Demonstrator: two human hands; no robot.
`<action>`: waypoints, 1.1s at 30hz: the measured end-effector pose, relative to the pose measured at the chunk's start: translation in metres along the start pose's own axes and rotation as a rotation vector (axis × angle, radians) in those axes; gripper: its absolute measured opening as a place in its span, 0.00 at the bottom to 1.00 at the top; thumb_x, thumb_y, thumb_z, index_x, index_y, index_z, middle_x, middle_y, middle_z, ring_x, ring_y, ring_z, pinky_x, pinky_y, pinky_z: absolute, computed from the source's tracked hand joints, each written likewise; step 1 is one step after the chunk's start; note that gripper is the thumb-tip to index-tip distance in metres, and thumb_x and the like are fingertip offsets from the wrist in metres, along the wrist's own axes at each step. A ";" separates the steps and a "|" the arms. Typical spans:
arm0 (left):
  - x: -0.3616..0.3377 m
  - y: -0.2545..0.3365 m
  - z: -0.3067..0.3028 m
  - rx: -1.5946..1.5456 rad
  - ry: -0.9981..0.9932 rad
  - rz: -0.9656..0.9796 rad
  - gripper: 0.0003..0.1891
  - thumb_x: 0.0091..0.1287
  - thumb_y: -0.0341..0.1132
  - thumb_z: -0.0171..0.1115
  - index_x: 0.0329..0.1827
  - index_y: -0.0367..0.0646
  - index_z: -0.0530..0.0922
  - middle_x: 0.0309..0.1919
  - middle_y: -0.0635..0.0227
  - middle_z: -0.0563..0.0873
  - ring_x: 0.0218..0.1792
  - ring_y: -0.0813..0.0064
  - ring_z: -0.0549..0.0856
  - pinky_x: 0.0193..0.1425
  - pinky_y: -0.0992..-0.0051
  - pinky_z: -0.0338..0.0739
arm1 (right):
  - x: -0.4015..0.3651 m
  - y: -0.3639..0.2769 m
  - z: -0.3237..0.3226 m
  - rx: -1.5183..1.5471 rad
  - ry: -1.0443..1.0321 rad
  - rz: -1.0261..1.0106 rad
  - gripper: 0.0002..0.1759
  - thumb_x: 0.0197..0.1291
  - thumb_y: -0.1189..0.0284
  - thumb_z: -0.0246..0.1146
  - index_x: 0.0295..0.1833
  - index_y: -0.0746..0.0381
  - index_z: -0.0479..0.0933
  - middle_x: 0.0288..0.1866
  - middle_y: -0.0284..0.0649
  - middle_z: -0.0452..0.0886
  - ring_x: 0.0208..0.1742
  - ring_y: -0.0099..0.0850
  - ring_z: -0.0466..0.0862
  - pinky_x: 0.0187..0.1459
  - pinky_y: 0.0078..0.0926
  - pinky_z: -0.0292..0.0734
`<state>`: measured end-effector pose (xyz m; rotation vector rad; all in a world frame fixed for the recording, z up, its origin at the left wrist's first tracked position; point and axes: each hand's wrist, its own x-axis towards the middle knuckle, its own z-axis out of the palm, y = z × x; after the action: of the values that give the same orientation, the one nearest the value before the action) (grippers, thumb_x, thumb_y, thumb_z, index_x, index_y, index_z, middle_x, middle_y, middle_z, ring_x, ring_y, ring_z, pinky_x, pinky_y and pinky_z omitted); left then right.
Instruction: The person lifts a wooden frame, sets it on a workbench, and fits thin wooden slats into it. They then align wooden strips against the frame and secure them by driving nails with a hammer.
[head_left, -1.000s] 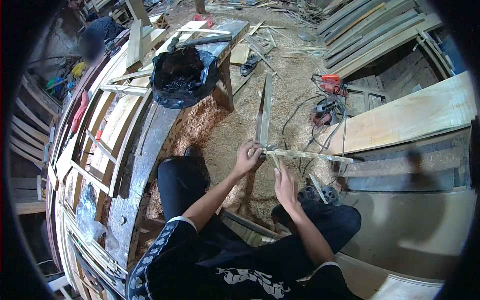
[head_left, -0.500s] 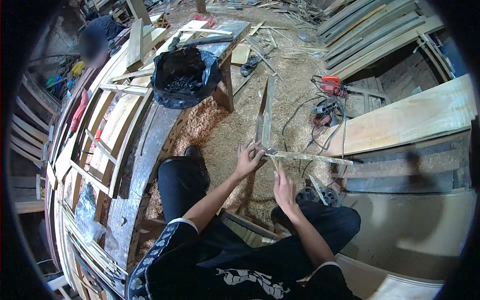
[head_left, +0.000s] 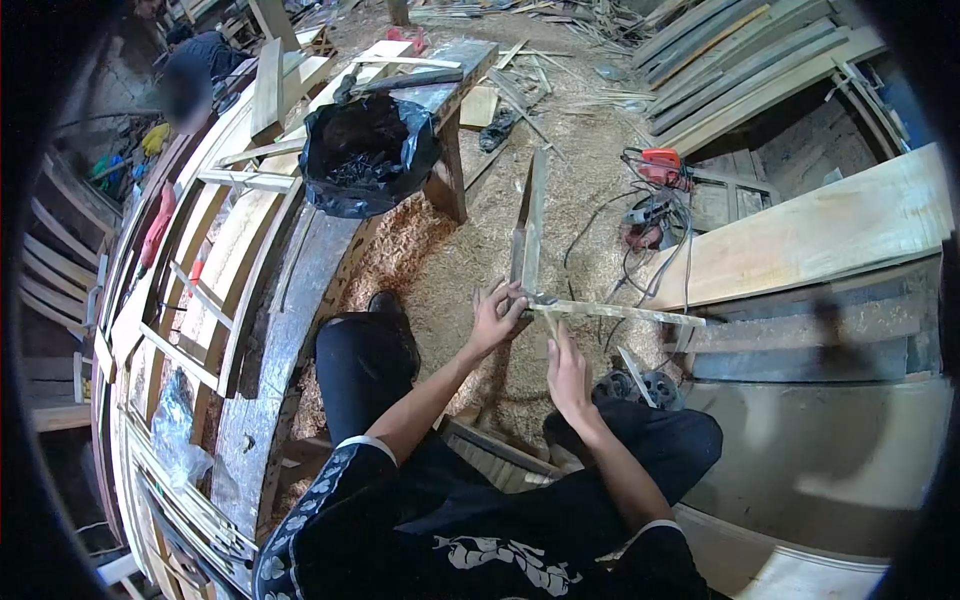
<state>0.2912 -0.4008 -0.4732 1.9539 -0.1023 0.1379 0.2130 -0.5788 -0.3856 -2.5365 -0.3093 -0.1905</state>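
Note:
In front of my knees, two narrow wooden strips meet at a corner: one strip (head_left: 536, 225) runs away from me, and the other strip (head_left: 630, 313) reaches to the right. My left hand (head_left: 496, 318) is closed around the corner from the left side, its fingertips near a small dark spot at the joint. Just right of it, my right hand (head_left: 568, 372) is closed, its fingers pinching a thin light-coloured stick (head_left: 552, 322) whose upper end meets the underside of the corner. What kind of tool it is, I cannot make out.
A black plastic bag (head_left: 365, 180) of dark bits sits on the long bench (head_left: 262, 400) at left. Red power tools (head_left: 660, 168) with cords lie on the shavings-covered floor. A wide plank (head_left: 800, 235) is at right; a person (head_left: 205, 60) is at the far left.
Both hands stay at the corner of the strips, with barely any movement. The far person at upper left has shifted slightly.

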 end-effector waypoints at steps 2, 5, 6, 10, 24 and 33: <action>0.007 0.001 -0.003 0.021 -0.001 -0.006 0.13 0.71 0.46 0.63 0.49 0.49 0.83 0.65 0.67 0.81 0.76 0.54 0.64 0.79 0.40 0.36 | 0.005 -0.005 -0.003 0.096 0.094 0.040 0.25 0.71 0.74 0.58 0.71 0.66 0.68 0.50 0.57 0.84 0.40 0.50 0.87 0.37 0.42 0.84; -0.001 0.004 -0.003 0.027 -0.019 -0.033 0.13 0.71 0.46 0.62 0.49 0.49 0.83 0.66 0.68 0.81 0.77 0.55 0.63 0.79 0.39 0.35 | 0.005 0.005 0.008 0.075 0.194 -0.133 0.27 0.71 0.73 0.58 0.73 0.65 0.66 0.50 0.56 0.85 0.41 0.51 0.88 0.38 0.42 0.84; -0.001 0.003 -0.001 0.018 -0.017 -0.018 0.13 0.71 0.47 0.63 0.49 0.49 0.83 0.66 0.69 0.81 0.77 0.55 0.63 0.79 0.39 0.36 | 0.005 0.006 0.008 0.088 0.120 -0.134 0.27 0.71 0.72 0.58 0.73 0.66 0.65 0.50 0.57 0.84 0.41 0.52 0.87 0.38 0.42 0.84; -0.001 0.006 0.000 0.044 -0.005 -0.022 0.14 0.70 0.48 0.64 0.49 0.49 0.84 0.67 0.70 0.80 0.77 0.54 0.62 0.79 0.38 0.36 | 0.007 -0.002 -0.003 0.107 0.125 -0.038 0.28 0.71 0.72 0.58 0.74 0.66 0.64 0.50 0.59 0.84 0.40 0.51 0.87 0.38 0.45 0.83; 0.000 0.009 -0.005 0.078 -0.016 -0.042 0.14 0.70 0.48 0.63 0.49 0.50 0.85 0.67 0.71 0.80 0.77 0.54 0.63 0.79 0.40 0.36 | 0.001 0.010 0.010 0.078 -0.003 0.021 0.25 0.71 0.74 0.58 0.71 0.69 0.67 0.48 0.56 0.84 0.41 0.50 0.86 0.38 0.45 0.82; 0.007 0.013 -0.007 0.065 0.008 -0.044 0.15 0.70 0.48 0.64 0.51 0.50 0.85 0.67 0.70 0.80 0.77 0.56 0.63 0.80 0.43 0.37 | 0.009 -0.003 -0.004 0.096 0.042 0.026 0.25 0.72 0.73 0.56 0.72 0.68 0.66 0.45 0.59 0.83 0.39 0.53 0.86 0.37 0.46 0.80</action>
<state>0.2964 -0.3996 -0.4577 2.0184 -0.0500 0.1210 0.2207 -0.5772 -0.3787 -2.4372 -0.2619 -0.2136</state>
